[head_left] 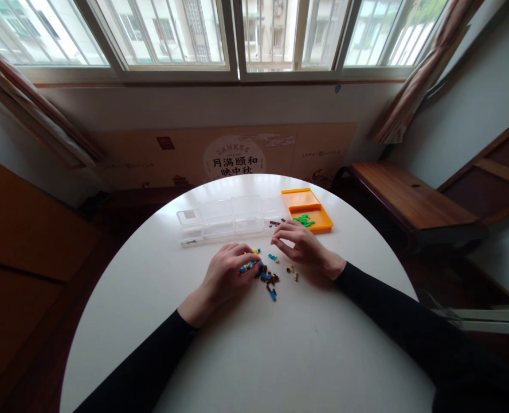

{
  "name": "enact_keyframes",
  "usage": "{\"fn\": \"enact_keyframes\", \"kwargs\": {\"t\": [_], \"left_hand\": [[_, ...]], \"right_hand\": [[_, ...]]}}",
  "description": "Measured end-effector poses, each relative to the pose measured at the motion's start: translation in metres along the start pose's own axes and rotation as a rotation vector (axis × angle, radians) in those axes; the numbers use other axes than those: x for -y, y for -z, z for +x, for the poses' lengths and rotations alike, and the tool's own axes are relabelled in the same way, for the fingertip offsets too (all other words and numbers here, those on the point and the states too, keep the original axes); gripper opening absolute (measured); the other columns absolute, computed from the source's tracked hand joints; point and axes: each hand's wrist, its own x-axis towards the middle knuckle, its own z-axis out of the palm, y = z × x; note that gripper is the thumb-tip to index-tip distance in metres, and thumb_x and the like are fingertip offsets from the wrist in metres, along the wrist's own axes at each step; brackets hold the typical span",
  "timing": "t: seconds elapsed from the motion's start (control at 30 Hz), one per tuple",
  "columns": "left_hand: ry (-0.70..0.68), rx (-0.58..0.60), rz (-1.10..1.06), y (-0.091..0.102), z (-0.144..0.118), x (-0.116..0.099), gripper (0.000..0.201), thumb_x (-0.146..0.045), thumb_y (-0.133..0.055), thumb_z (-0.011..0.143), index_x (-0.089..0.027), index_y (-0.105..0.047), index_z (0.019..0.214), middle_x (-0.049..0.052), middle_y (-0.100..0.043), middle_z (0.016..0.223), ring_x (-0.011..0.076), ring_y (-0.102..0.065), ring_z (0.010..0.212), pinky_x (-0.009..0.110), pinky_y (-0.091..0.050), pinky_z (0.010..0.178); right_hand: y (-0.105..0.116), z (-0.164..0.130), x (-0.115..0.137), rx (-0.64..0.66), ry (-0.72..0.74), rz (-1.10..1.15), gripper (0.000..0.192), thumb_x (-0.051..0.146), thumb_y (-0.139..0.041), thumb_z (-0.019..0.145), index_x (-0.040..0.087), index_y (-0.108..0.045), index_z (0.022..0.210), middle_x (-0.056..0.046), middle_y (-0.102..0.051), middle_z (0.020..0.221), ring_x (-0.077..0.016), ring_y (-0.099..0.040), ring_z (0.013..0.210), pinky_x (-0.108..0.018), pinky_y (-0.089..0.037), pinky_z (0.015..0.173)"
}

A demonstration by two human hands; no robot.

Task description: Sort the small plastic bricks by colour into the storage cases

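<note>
My left hand (231,268) rests over a loose pile of small toy bricks, its fingers curved and apart, with blue bricks (246,266) showing between thumb and index finger. Brown and blue bricks (266,277) spill out to the right of it. My right hand (301,245) hovers at the front edge of the clear case, thumb and fingers apart and nothing visible between them. Near its fingertips lie dark brown bricks (274,223). Below it is a blue piece with a pale end (273,258), and a few tan and brown bricks (295,276) lie beside the wrist.
A clear plastic case (220,228) with compartments stretches across the far part of the round white table (254,355). At its right end stands an orange tray (323,221) holding green bricks (305,220). A wooden bench (409,195) is beyond the table on the right.
</note>
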Motion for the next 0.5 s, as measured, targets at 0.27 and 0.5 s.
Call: {"fn": "enact_keyframes", "kwargs": {"t": [0.27,0.5], "left_hand": [[0.012,0.035,-0.124,0.0,-0.001,0.002,0.003,-0.028,-0.082,0.097,-0.028,-0.085,0.097,0.003,-0.08,0.094,0.0201,-0.073,0.087,0.035,-0.055,0.085],[0.025,0.029,-0.138,-0.001,-0.001,0.003,0.009,-0.021,-0.08,0.096,-0.028,-0.085,0.097,0.003,-0.079,0.094,0.0196,-0.073,0.087,0.033,-0.055,0.084]], "right_hand": [[-0.001,-0.006,0.013,0.208,0.127,0.076,0.005,0.027,-0.073,0.103,0.025,-0.077,0.1,-0.004,-0.077,0.099,-0.0218,-0.065,0.091,-0.039,-0.052,0.089],[-0.001,-0.006,0.016,0.216,0.117,0.091,0.006,0.024,-0.071,0.101,0.025,-0.077,0.101,-0.004,-0.076,0.099,-0.0218,-0.064,0.093,-0.039,-0.053,0.09]]}}
